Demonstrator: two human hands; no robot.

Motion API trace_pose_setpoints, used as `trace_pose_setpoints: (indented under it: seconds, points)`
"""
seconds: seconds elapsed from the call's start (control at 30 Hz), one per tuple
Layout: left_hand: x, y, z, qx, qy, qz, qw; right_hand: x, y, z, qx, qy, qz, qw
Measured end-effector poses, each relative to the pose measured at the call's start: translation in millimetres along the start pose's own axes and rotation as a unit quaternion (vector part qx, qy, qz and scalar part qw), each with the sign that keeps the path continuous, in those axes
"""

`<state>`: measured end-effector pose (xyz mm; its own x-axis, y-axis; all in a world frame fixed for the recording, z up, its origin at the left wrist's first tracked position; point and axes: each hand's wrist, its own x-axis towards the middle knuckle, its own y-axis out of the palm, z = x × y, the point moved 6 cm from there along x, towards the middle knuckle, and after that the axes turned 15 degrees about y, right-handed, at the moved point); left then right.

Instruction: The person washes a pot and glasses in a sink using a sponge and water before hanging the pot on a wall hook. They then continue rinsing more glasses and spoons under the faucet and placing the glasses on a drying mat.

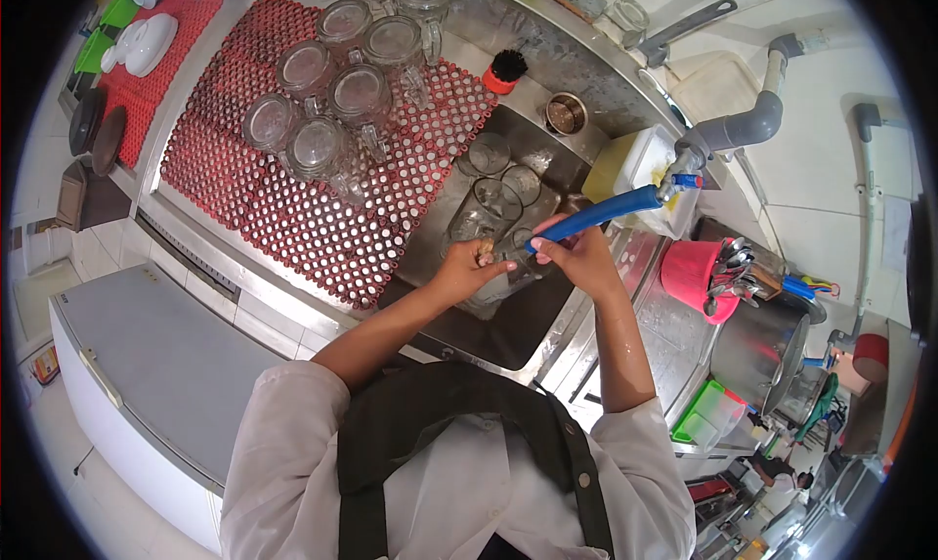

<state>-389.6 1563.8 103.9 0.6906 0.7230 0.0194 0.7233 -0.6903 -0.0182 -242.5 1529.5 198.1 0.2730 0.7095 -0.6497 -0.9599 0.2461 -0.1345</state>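
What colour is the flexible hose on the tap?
The flexible hose is blue, seen in the head view.

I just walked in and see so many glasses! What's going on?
A person stands at the sink. The left hand holds a glass mug over it, and the right hand points the blue hose at that mug. More mugs sit on the red mat beside the sink.

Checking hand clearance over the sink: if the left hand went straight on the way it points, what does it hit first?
Likely the right hand, gripping the hose just beyond. The left hand already holds a mug between them; depth is unclear.
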Motion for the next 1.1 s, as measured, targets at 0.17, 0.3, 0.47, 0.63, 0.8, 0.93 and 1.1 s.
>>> trace_pose_setpoints:
  seconds: [0.17, 0.3, 0.47, 0.63, 0.8, 0.93, 1.1]
  points:
    - [16.9, 9.2, 33.2, 0.039, -0.154, -0.006, 0.987, -5.5, -1.5, 1.7, -0.065, -0.001, 0.006, 0.998]
    - [14.6, 13.0, 52.6, -0.05, -0.397, 0.063, 0.914, -1.0, -12.7, -8.4, -0.138, -0.03, -0.026, 0.99]
    - [-1.1, 33.7, 119.3, -0.217, -0.509, 0.054, 0.831, 1.1, -17.2, -8.0, -0.172, -0.042, -0.056, 0.983]
    - [-7.1, 43.9, 114.8, -0.332, -0.54, 0.047, 0.772, -5.2, -11.9, -0.5, -0.178, -0.009, -0.006, 0.984]
    - [1.2, 41.4, 83.6, -0.258, -0.447, 0.047, 0.855, -2.8, -18.4, 2.0, -0.2, -0.059, -0.1, 0.973]
    - [6.5, 32.7, 41.9, -0.133, -0.207, 0.085, 0.966, 4.0, -15.1, 1.8, -0.152, -0.067, -0.101, 0.981]
    - [7.8, 19.2, 9.4, -0.122, -0.067, 0.051, 0.989, 4.2, -4.3, -7.2, -0.021, 0.011, -0.002, 1.0]
